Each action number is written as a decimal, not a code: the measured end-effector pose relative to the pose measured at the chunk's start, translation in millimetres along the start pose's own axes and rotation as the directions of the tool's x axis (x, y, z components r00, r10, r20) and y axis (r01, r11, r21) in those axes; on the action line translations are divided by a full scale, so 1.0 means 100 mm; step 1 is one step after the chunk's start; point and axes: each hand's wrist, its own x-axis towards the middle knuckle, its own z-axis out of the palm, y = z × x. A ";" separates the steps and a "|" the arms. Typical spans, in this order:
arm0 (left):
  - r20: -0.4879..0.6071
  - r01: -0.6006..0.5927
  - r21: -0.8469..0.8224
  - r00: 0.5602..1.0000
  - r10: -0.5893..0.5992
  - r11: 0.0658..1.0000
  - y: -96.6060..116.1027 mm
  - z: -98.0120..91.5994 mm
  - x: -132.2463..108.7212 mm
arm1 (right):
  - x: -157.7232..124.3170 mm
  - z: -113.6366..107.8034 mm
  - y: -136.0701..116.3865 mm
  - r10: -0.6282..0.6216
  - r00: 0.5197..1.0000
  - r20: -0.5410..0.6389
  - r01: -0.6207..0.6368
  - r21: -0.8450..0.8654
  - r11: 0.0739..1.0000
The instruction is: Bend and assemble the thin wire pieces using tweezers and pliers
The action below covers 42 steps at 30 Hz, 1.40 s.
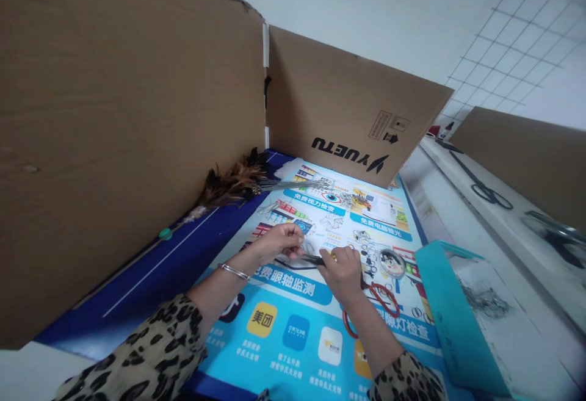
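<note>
My left hand (284, 242), with a silver bangle at the wrist, is closed in a pinch above the printed poster sheet (297, 297). Whatever its fingertips hold is too small to make out. Close by on the right, my right hand (342, 270) is wrapped around a pair of scissors with red handles (385, 301). Their dark tips point towards my left fingers, and the red loops stick out on both sides of my wrist. Small wire-like pieces (332, 223) and several dark rings (366, 254) lie just beyond my hands.
Brown feathers on thin wire stems (235, 180) lie at the back left. Tall cardboard panels (137, 114) wall off the left and back. On the right are a teal folder (453, 321), a tangle of thin wire (488, 300) and black scissors (492, 195) on a white ledge.
</note>
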 end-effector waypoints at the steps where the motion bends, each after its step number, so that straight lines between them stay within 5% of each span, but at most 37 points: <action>1: 0.000 0.004 -0.006 1.000 -0.004 1.000 0.00 0.00 0.00 | 0.00 0.00 0.00 -0.007 1.000 -0.002 0.007 -0.001 1.000; 42: 0.001 -0.019 0.040 1.000 0.019 0.999 0.00 -0.01 0.00 | 0.01 0.01 -0.03 -0.052 0.997 0.064 0.058 -0.100 0.993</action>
